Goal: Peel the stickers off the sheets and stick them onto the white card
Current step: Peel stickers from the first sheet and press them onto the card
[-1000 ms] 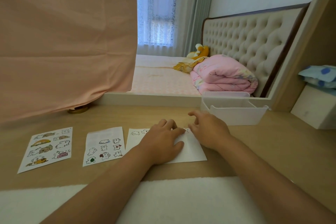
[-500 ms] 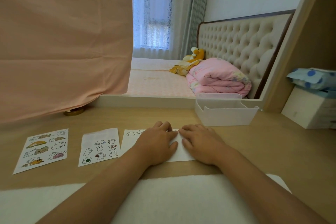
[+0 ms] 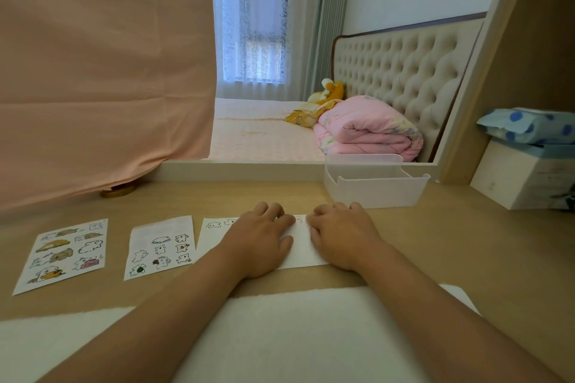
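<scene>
Two hands lie palm down on the white card [image 3: 303, 247], which sits flat on the tabletop [image 3: 435, 246]. The left hand [image 3: 258, 239] covers the middle of the card. Its fingers are side by side and a little bent, pressing on the paper and holding nothing. The right hand [image 3: 342, 236] rests on the right end of the card in the same way, with fingers loose and flat, pinching nothing. The fingertips of both hands come close together near the far edge of the card. A few small stickers [image 3: 214, 224] show along that far edge at the left end of the card, and one more peeks out between the two hands. Just left of the card lies the first sticker sheet [image 3: 161, 247], with little animal drawings on its lower half. Further left of the card lies the second sticker sheet [image 3: 63, 255], full of brown and white animals. Behind the card, a bit to the right, stands a white plastic box [image 3: 373, 186]. Nearer to the person than the card lies a soft white mat [image 3: 280, 336], and both arms cross over it. A big pink cloth [image 3: 102, 71] hangs far behind the card on the left.
</scene>
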`<state>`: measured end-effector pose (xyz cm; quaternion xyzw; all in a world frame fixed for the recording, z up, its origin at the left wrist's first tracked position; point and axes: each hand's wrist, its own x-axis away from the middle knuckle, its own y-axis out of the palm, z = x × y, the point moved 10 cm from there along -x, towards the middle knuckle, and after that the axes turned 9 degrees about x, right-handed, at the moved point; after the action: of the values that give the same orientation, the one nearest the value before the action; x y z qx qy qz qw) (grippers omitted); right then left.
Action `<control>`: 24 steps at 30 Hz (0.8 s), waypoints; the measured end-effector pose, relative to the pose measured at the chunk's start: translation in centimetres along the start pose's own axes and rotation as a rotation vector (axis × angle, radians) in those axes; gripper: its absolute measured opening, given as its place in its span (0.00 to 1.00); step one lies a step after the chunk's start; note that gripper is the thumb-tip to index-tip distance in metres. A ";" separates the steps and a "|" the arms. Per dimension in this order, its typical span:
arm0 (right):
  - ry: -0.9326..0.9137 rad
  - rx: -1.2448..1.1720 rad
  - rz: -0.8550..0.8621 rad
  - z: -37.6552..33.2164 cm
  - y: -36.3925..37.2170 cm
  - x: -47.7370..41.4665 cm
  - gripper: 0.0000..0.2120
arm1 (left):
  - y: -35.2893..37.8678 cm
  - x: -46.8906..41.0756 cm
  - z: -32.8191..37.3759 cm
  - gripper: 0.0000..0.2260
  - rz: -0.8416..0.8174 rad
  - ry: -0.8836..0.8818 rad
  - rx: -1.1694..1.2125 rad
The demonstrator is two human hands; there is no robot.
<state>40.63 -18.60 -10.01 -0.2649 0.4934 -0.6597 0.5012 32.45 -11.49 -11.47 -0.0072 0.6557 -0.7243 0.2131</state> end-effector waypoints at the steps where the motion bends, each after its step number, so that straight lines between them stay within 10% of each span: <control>1: -0.007 -0.016 0.021 -0.1 -0.2 0.1 0.19 | 0.2 -0.1 -0.1 0.35 -0.004 0.004 -0.015; 24: -0.039 -0.115 0.037 -0.5 -0.1 -0.1 0.19 | -0.3 0.0 -0.1 0.32 0.017 -0.032 0.014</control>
<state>40.22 -18.34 -10.12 -0.2970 0.5254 -0.6156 0.5067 32.35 -11.35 -11.20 -0.0116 0.6473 -0.7267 0.2296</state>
